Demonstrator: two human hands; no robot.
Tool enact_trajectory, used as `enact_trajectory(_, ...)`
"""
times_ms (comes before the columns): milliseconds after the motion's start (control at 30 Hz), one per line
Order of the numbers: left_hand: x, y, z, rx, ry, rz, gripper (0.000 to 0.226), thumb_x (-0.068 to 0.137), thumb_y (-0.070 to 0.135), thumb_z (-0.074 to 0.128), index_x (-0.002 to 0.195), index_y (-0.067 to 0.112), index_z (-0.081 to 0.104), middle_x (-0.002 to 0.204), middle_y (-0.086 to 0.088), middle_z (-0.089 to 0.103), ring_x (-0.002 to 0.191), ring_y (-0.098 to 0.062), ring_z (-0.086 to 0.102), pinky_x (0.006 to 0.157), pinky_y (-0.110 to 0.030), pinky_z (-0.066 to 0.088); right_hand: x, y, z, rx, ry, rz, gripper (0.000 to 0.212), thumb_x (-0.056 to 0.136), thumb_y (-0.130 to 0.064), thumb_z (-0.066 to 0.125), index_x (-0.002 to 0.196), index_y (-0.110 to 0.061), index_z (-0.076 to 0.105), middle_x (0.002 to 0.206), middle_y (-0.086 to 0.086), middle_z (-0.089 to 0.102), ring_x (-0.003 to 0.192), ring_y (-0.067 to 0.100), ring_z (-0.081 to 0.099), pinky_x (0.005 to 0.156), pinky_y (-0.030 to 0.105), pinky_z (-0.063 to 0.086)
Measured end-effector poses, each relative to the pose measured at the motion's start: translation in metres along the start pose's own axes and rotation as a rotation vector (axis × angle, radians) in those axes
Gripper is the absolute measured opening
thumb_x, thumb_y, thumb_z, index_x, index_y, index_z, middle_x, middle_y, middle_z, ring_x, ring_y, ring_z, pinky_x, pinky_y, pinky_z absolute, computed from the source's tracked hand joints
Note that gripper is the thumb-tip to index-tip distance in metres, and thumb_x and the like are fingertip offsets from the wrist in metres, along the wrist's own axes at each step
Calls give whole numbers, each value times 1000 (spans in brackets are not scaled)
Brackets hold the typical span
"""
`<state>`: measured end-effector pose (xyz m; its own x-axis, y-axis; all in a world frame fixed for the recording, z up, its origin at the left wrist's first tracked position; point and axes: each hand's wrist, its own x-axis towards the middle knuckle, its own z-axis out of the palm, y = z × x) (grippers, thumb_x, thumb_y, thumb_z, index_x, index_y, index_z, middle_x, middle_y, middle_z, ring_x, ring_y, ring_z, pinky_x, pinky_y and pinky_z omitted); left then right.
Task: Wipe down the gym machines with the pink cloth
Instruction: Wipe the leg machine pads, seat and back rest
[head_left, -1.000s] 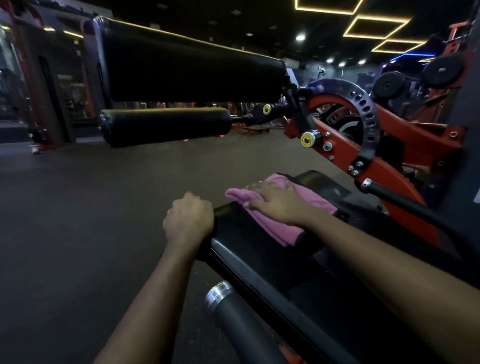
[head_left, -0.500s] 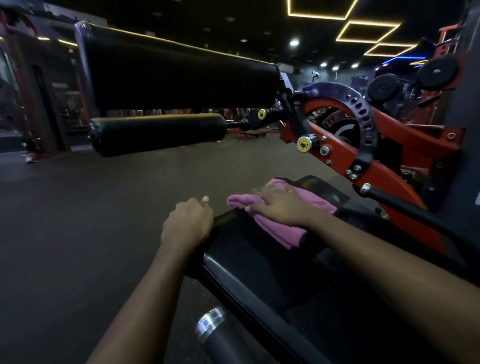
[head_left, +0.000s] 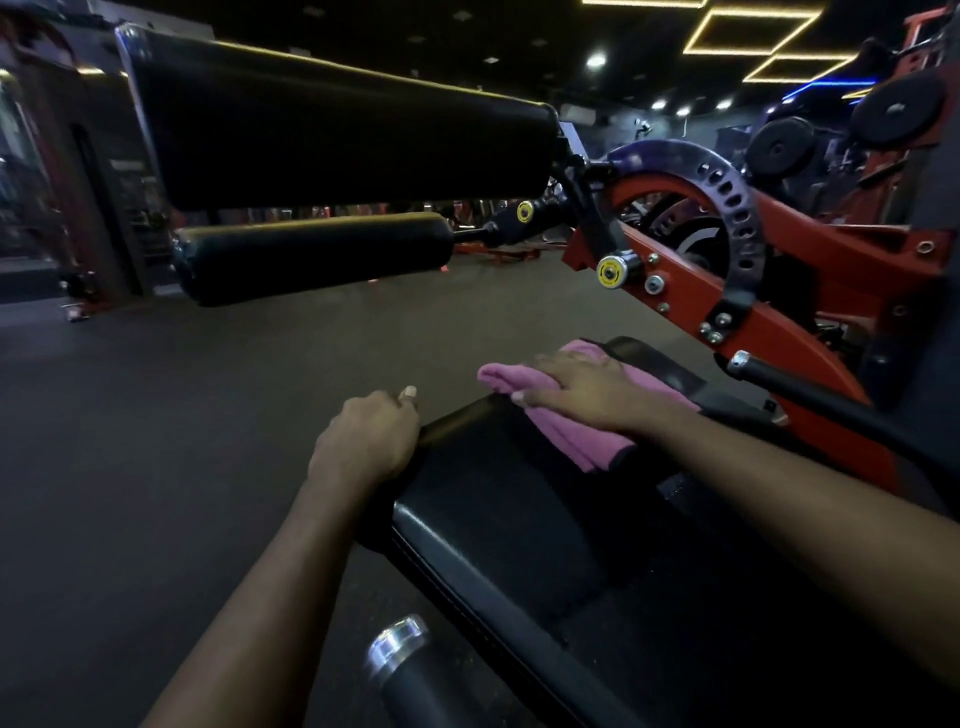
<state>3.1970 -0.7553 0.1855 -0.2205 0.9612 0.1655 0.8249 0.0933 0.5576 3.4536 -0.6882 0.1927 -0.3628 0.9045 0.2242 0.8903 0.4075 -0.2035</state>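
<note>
1. On the far end of the black seat pad (head_left: 519, 509) lies the pink cloth (head_left: 571, 441), bunched and pressed under the right hand (head_left: 587, 389), whose fingers lie flat and spread on it.
2. Just left of the cloth, the left hand (head_left: 363, 441) curls its fingers over the pad's left edge, gripping it, thumb tip up.
3. Above and beyond the hands hang a large black roller (head_left: 337, 124) and a smaller roller (head_left: 311, 254) below it.
4. At right stands the red frame (head_left: 810, 358) with a curved holed plate (head_left: 737, 208) and a yellow knob (head_left: 610, 271).
5. Near the bottom edge a chrome-capped bar (head_left: 415, 680) sticks out over the dark floor (head_left: 156, 441).
</note>
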Motion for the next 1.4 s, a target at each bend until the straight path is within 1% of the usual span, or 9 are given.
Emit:
enact_trajectory(133,1,-1,1,8,-4,7,59,106,52,26,123,8,61,127,-23,58,115,-42,56,100,-47,46,34,23,-12,-55,-115,108,56,91,-77,19,142,-64,38,150,-9,53,139,24,45,115,63,24)
enact_trajectory(267,2,-1,1,20,-6,-4,60,106,53,27,124,9,62,127,-22,58,115,-41,56,100,-47,46,80,42,-13,-101,-260,238,78,68,-90,11,129,-63,52,150,-12,52,138,24,45,111,61,26)
enact_trajectory(533,7,-3,5,29,19,18,58,105,55,28,126,14,64,115,-18,60,109,-39,58,94,-45,47,27,59,-14,-20,-28,41,49,99,-65,34,145,-53,47,144,-10,58,136,21,47,115,51,30)
enact_trajectory(700,4,-2,3,47,52,54,56,105,54,29,104,12,66,94,-11,54,90,-32,53,88,-43,48,87,109,-14,107,-169,326,98,57,-100,28,134,-49,61,146,-10,57,139,24,48,117,42,29)
enact_trajectory(900,3,-1,3,64,55,66,54,105,54,29,100,14,65,98,-12,55,97,-37,57,89,-43,47,40,83,-13,-39,-27,28,63,87,-67,23,142,-53,51,140,-15,60,133,13,50,113,43,34)
enact_trajectory(1000,4,-3,4,58,62,82,52,105,53,29,92,14,61,103,-16,61,97,-38,58,89,-43,49,37,95,-18,-29,-13,98,52,97,-67,30,141,-51,52,143,-6,59,136,22,49,113,42,34)
enact_trajectory(1067,4,-3,4,64,77,90,52,105,53,28,87,13,57,98,-15,60,90,-34,56,86,-43,49,59,103,-23,-9,-109,193,66,81,-91,17,134,-67,49,149,-9,54,138,24,48,118,50,29)
enact_trajectory(1167,1,0,4,58,101,98,53,105,53,26,90,15,60,92,-9,59,88,-32,57,83,-42,49,99,102,-15,-50,-170,385,95,60,-96,14,130,-51,61,149,-3,54,137,28,47,114,59,23)
enact_trajectory(1400,0,0,3,39,94,113,51,106,52,27,82,18,56,83,-4,55,81,-26,55,77,-40,46,47,42,-7,-64,-73,-94,49,96,-62,24,138,-62,48,142,-18,59,129,8,51,112,43,31)
